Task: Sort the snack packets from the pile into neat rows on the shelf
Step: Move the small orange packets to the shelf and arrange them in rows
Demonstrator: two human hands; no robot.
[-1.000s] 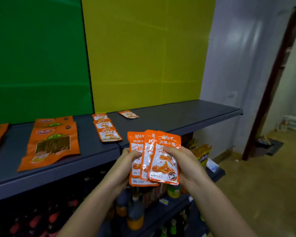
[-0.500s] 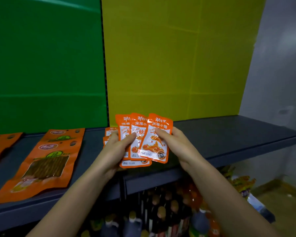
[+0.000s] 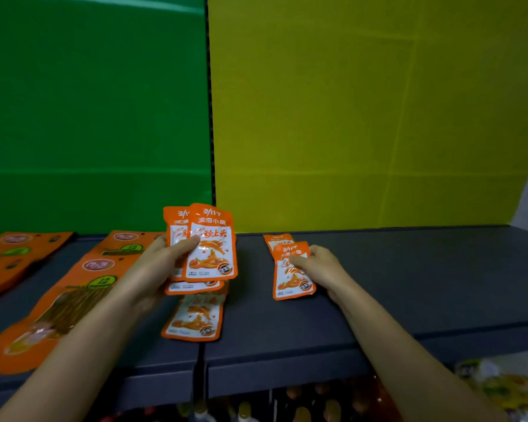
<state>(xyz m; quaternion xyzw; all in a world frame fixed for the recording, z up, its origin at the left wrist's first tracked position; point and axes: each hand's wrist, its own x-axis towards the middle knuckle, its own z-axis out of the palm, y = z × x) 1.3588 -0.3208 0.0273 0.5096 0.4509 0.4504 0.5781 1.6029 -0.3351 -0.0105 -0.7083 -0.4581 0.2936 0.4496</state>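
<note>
Now, at nine o'clock, large orange packets [image 3: 73, 300] lie flat on the shelf [image 3: 409, 284]. At centre the left hand [image 3: 159, 269] grips a fan of small packets [image 3: 211, 245] above one laid packet [image 3: 195, 318]. At three o'clock the right hand [image 3: 320, 263], newly parted from that fan, pinches a single packet [image 3: 291, 278] down, likely extending a second row.
</note>
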